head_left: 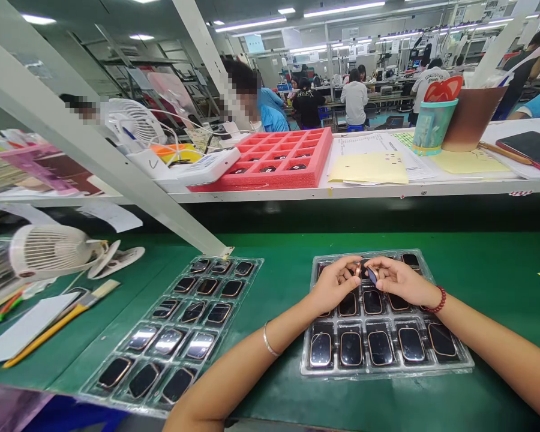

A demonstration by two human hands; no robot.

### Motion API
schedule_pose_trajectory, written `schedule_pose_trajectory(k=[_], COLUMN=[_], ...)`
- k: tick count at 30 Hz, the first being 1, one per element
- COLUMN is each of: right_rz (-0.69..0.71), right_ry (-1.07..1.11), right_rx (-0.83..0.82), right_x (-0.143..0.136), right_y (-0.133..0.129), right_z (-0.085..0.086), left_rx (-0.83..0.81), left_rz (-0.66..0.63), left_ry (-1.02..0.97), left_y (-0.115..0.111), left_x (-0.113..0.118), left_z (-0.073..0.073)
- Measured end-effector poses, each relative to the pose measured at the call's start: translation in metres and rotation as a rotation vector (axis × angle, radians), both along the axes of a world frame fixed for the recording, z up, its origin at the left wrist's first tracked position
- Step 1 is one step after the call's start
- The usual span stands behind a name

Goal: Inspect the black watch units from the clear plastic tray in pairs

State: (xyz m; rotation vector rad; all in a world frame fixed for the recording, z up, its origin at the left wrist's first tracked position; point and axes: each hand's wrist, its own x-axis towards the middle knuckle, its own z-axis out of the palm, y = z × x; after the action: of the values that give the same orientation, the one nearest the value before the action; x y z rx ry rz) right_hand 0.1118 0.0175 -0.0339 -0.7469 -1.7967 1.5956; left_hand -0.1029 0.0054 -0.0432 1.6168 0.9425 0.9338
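Observation:
Over the back part of the right clear tray (387, 371), my left hand (339, 279) pinches a small watch-like piece with a copper-coloured edge (357, 270). My right hand (398, 280) holds a second dark-faced piece (372, 275), tilted, close beside the first. The two hands are nearly touching. Rows of dark rectangular watch faces (380, 348) with copper-coloured rims lie in the tray's pockets; my hands hide part of the back rows. A second clear tray (247, 306) with similar faces (177, 384) lies at an angle to the left of my left forearm.
A white fan (49, 252), a brush (90, 297) and white card (27, 330) lie at the left. A slanted white post (148, 204) meets the bench behind the left tray. The shelf (364, 191) above bears a pink foam tray (315, 159), papers, cups and a phone. People sit beyond.

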Motion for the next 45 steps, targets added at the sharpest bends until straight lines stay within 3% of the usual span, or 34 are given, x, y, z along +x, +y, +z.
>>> schedule_pose_trajectory(k=[45], right_rz=[0.010], right_ry=[-0.047], right_rx=[0.068], right_x=[-0.0027], right_y=[-0.0036], right_z=[0.0058], left_rx=[0.020], left_rz=[0.007], left_ry=[0.028], left_y=[-0.0008], left_x=[-0.0005], left_z=[0.0002])
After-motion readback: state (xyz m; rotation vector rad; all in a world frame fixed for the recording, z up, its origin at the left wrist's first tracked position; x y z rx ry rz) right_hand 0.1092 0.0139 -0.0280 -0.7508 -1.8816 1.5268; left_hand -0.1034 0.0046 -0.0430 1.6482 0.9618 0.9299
